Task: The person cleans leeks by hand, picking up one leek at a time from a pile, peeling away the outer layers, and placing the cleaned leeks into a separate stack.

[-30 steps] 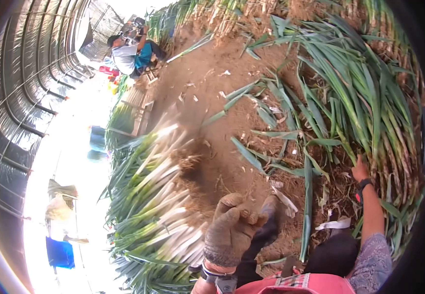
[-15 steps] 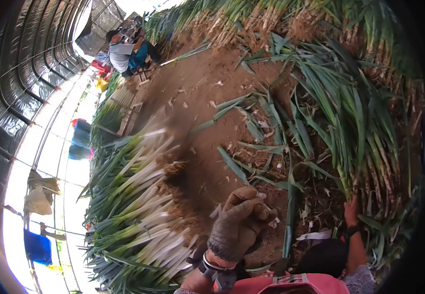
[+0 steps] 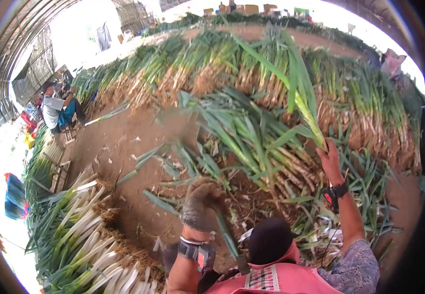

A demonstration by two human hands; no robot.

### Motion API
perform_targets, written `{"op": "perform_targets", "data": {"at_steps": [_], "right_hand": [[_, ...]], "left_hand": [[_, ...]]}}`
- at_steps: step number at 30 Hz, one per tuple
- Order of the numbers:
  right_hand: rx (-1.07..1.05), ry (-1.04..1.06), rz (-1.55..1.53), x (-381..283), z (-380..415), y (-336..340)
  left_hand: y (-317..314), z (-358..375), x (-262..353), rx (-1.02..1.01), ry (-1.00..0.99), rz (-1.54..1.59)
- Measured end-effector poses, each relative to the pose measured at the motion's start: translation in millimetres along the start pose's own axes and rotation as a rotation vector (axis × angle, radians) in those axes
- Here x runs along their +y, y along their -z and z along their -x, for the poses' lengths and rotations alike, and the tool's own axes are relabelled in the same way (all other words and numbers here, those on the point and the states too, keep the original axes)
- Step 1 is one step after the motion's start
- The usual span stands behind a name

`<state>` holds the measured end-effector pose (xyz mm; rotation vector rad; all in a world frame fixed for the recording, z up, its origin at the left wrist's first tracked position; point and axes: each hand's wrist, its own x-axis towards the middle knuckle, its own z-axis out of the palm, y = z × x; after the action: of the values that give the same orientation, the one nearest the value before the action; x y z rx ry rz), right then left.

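My right hand, bare and with a watch at the wrist, grips a leek near its lower end and holds it raised, green leaves pointing up. Just left of it lies a heap of untrimmed leeks with brownish lower stems. My left hand wears a dirty work glove, its fingers curled closed; what they hold, if anything, is hidden. Below that hand a dark green leaf slants down toward my lap. Leeks with white stems and bushy roots lie side by side at the lower left.
Loose leaves and peelings litter the soil around me. A long row of leeks curves across the back. Another person sits on a low stool at the far left, near a wooden frame.
My right hand has lifted a leek up from the heap. The view has swung to the right and up, showing more of the back row. My left hand stays curled.
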<state>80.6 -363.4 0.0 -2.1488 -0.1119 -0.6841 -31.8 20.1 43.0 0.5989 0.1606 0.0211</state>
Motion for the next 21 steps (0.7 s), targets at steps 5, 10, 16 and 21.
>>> {"op": "perform_targets", "data": {"at_steps": [5, 10, 16, 21], "right_hand": [[-0.066, 0.137, 0.041, -91.9, -48.3, 18.7], [-0.222, 0.22, 0.019, -150.1, -40.9, 0.5], [-0.311, 0.421, -0.034, -172.9, -17.8, -35.3], [-0.403, 0.469, 0.01, -186.6, -9.0, -60.4]], "left_hand": [[6.9, -12.4, -13.2, -0.001, -0.036, 0.053], [6.3, -20.5, -9.4, -0.04, -0.135, 0.095], [23.4, -27.5, 11.5, 0.008, -0.391, -0.082], [7.0, -21.7, 31.1, 0.152, -0.609, -0.411]]}}
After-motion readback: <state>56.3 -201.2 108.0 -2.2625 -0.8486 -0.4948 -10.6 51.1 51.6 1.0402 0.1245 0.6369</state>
